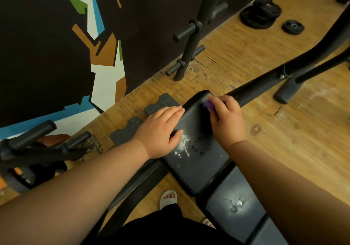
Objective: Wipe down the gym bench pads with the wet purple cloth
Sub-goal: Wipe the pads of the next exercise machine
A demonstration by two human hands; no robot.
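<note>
Gripping cloth (209,105): right hand (226,119), fingers curled round it, pressed on upper end of pad (198,161), frame centre. Left hand (161,131) flat on pad's left edge, fingers straight, holding nothing. White smear (183,140) and droplets (198,146) mid-pad. Second pad (236,193) lower right, also smudged.

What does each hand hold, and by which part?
The right hand grips the purple cloth bunched under its fingers; the left hand rests flat on the pad.
</note>
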